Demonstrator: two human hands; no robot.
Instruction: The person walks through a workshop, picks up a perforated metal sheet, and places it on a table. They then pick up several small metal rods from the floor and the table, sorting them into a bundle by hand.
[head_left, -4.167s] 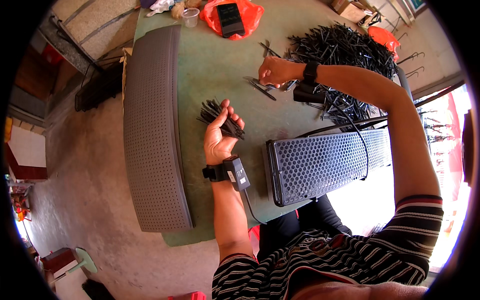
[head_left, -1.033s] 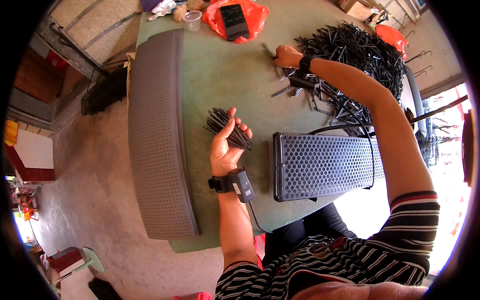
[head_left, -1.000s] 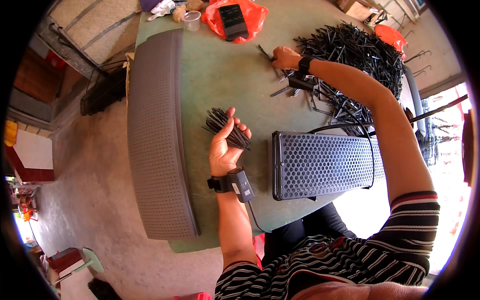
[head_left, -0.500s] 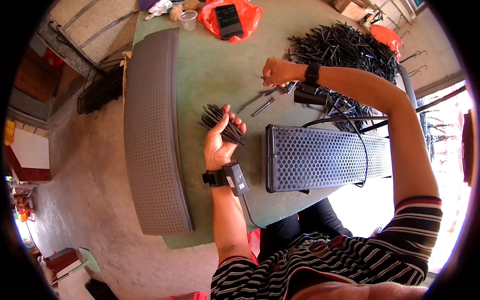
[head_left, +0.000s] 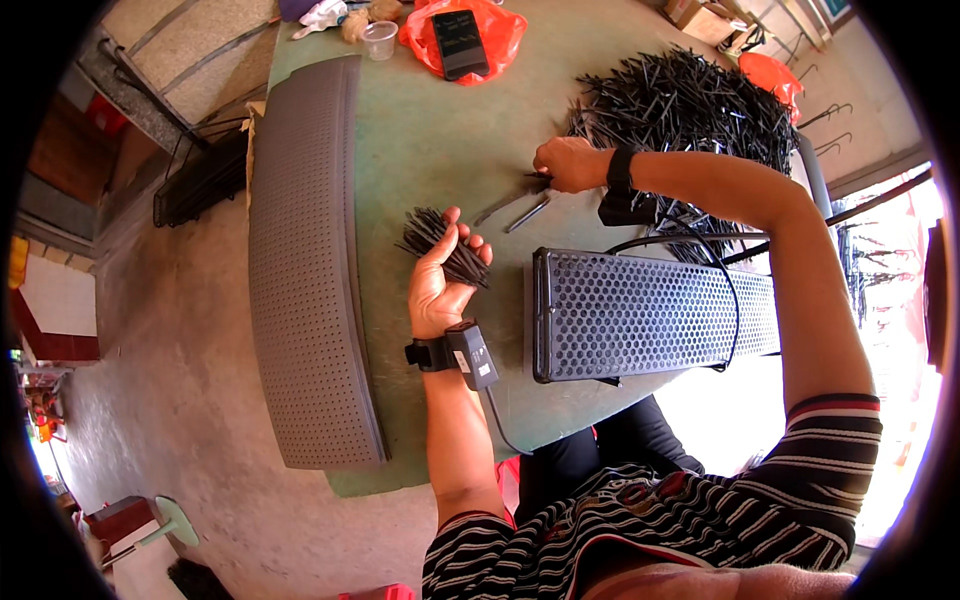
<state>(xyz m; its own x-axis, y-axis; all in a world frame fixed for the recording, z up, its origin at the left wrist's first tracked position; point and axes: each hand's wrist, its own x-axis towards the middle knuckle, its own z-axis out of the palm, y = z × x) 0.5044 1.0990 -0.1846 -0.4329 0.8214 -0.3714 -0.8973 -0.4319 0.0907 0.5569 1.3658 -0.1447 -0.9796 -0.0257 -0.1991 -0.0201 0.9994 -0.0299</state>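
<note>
My left hand (head_left: 440,275) is closed around a bundle of thin black sticks (head_left: 428,232), their ends fanning out past the fingers above the green table. Further off and to the right, my right hand (head_left: 572,165) is pinched shut on a thin black stick (head_left: 508,202), blurred along its length; the fingertips are partly hidden. Just below that stick, a short shiny grey-black rod (head_left: 528,214) lies on the table. A large heap of similar black sticks (head_left: 690,105) spreads beyond and beside my right hand.
A long perforated grey panel (head_left: 305,270) covers the table's left side. At the right stands a black mesh-fronted box (head_left: 640,312) with cables. Along the far side are a phone (head_left: 460,45) on a red plastic bag (head_left: 510,30) and a clear cup (head_left: 379,41). The green tabletop (head_left: 430,130) lies between.
My right hand has moved slightly right and nearer, and the thin stick at its fingertips has shifted. My left hand and its bundle stay in place.
</note>
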